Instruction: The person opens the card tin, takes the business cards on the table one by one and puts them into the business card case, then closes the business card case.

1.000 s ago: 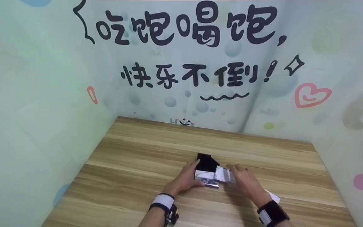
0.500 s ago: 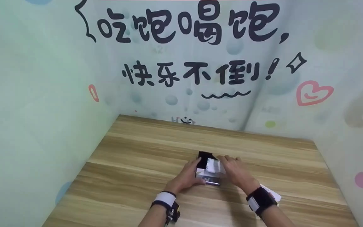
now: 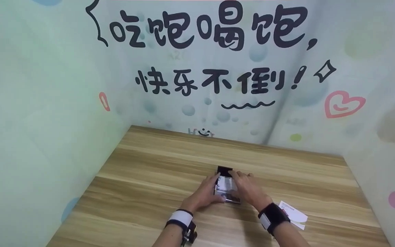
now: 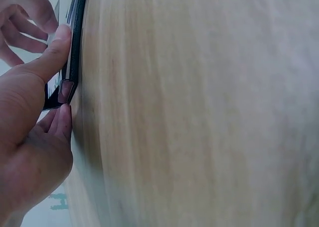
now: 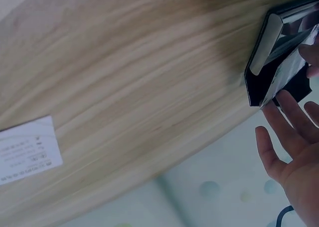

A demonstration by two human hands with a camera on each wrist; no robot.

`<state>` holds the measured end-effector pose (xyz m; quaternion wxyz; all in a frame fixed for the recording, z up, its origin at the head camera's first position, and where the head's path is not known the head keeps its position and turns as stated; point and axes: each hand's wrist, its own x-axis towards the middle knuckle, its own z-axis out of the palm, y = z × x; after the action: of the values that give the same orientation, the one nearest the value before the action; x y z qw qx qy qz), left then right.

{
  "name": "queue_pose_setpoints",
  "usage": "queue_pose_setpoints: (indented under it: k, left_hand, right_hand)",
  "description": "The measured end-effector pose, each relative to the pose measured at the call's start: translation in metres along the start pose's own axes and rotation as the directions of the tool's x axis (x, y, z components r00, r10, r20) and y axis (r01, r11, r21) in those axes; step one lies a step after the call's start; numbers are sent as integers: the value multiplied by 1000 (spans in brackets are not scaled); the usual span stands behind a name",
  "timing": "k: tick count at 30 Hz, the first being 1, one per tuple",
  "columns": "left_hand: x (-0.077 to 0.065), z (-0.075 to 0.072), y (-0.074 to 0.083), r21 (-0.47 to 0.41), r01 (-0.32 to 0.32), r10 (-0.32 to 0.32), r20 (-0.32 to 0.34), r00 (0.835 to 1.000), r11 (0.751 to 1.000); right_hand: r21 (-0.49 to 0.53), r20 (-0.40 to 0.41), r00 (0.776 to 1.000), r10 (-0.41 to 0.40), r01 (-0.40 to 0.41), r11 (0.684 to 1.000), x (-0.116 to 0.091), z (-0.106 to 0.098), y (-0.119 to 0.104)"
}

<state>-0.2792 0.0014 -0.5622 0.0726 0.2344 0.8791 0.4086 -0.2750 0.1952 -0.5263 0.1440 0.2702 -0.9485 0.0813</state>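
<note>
A black flip-lid card case (image 3: 224,170) with a shiny metal body lies on the table between my hands, its lid open. My left hand (image 3: 201,195) grips it from the left, thumb at the near edge and fingers at the far side. In the left wrist view the thumb presses along the side of the case (image 4: 76,48). My right hand (image 3: 250,188) pinches a white card (image 3: 225,183) by its edges over the case. The right wrist view shows this card (image 5: 286,80) tilted against the case opening, with the fingertips at its edge.
A few white printed cards (image 3: 295,214) lie on the wooden table (image 3: 149,171) beside my right wrist. Printed fabric walls (image 3: 197,113) stand at the back and both sides. Each wrist wears a strapped camera band.
My right hand has moved left with the card, bringing it from beside the case to right over it. The left hand keeps its grip on the case. The loose cards are more visible.
</note>
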Motion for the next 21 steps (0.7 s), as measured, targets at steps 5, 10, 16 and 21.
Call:
queue_pose_setpoints:
  k: [5, 10, 16, 21]
  left_hand:
    - [1, 0, 0, 0, 7, -7, 3, 1000, 1000]
    - [1, 1, 0, 8, 5, -5, 6, 1000, 1000]
    - [2, 2, -1, 44, -16, 17, -7, 1000, 999]
    - [1, 1, -4, 40, -21, 21, -4, 1000, 999]
  right_hand:
    - [7, 4, 1000, 17, -17, 1000, 2, 4, -1]
    - [-33, -26, 1000, -8, 7, 999, -1, 10, -2]
    - [-89, -100, 994, -36, 27, 996, -7, 20, -1]
    - [-99, -123, 990, -66, 54, 994, -12, 26, -4]
